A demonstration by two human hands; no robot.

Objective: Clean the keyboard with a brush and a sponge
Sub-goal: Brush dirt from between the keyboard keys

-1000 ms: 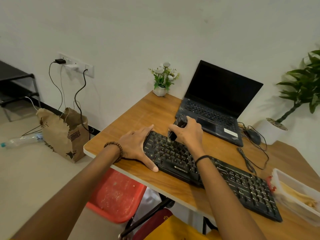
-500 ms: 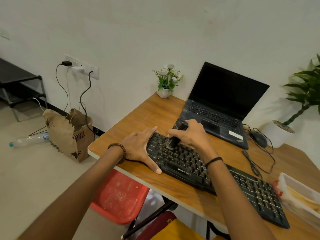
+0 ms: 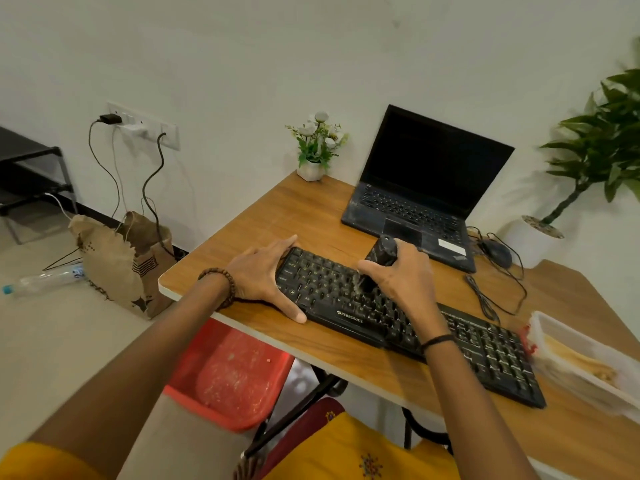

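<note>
A black keyboard (image 3: 478,348) lies slanted across the wooden desk (image 3: 311,216). My left hand (image 3: 266,275) rests flat on the desk with fingers spread, against the keyboard's left end. My right hand (image 3: 401,275) grips a black-handled brush (image 3: 381,254), held nearly upright, its pale bristles down on the keys of the left-middle section. At the desk's right edge stands a clear plastic container (image 3: 585,362) with something yellowish inside; I cannot tell whether that is the sponge.
An open black laptop (image 3: 422,188) sits behind the keyboard, with a small flower pot (image 3: 311,168) to its left and a mouse (image 3: 498,252) with loose cable to its right. A red stool (image 3: 228,372) stands under the desk edge. A paper bag (image 3: 121,261) sits on the floor.
My right hand has carried the brush rightward along the keys, from the upper left corner toward the middle. My left hand has stayed on the keyboard's left end. The camera has shifted slightly.
</note>
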